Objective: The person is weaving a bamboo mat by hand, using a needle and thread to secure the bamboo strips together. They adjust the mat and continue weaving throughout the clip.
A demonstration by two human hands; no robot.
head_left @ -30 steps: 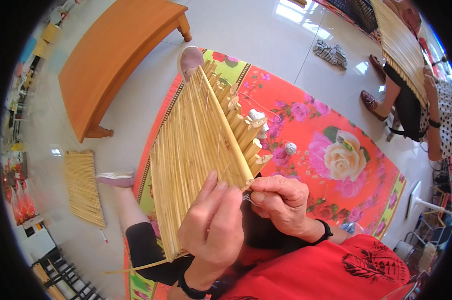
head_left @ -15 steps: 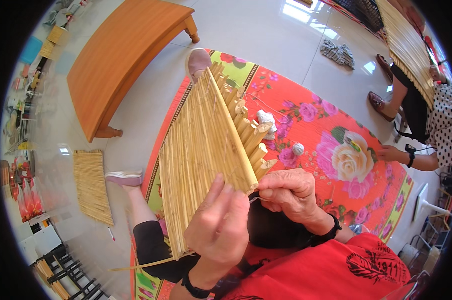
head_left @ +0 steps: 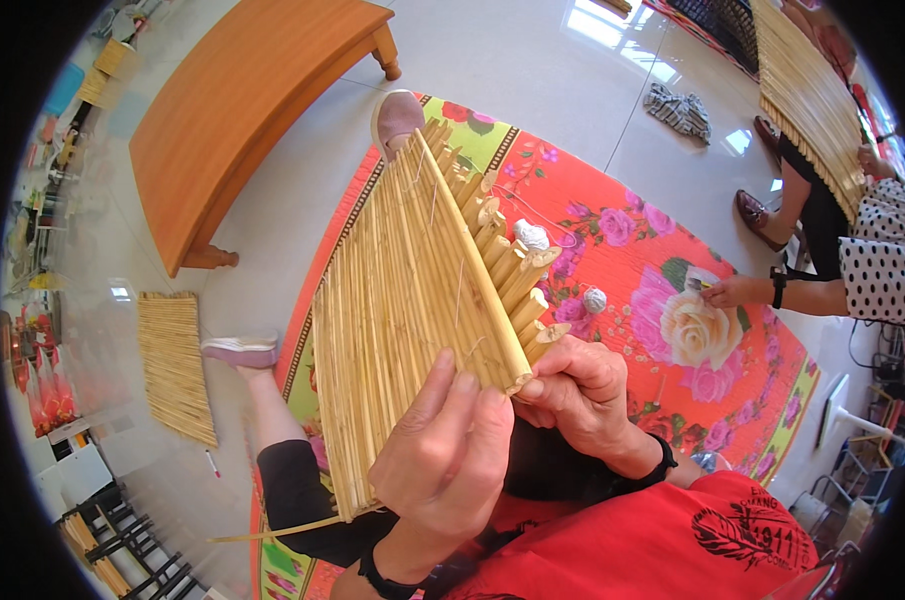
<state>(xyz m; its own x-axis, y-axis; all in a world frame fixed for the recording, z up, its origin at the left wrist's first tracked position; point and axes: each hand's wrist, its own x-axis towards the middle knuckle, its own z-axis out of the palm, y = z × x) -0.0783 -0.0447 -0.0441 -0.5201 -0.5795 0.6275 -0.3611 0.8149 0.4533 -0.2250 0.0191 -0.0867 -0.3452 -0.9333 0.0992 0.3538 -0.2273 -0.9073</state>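
Note:
A mat of pale reed stalks (head_left: pixel 387 330) lies slanted across my lap, with short white thread stitches on its face. Its right edge is one thicker round stalk (head_left: pixel 467 245). My left hand (head_left: pixel 442 440) is closed over the mat's near corner, fingers bent together; what they pinch is hidden. At the near end of the thick stalk, my right hand (head_left: pixel 584 398) is pinched shut, its fingertips against the stalk's tip. Thread between the two hands is hard to make out now. Under the mat's right side stick out several thick cut stalk ends (head_left: pixel 520 295).
Balls of white thread (head_left: pixel 530 235) rest on the red flowered floor mat (head_left: pixel 642 330). At left stand an orange wooden table (head_left: pixel 262 110) and a smaller reed mat (head_left: pixel 175 365). A co-worker's hand (head_left: pixel 727 292) reaches in from the right; another reed mat (head_left: pixel 807 90) is behind.
My hands stay at the mat's near corner, my right fingers now closer against the stalk's tip. The thread strand seen between my hands no longer shows. The co-worker's hand has moved left and up.

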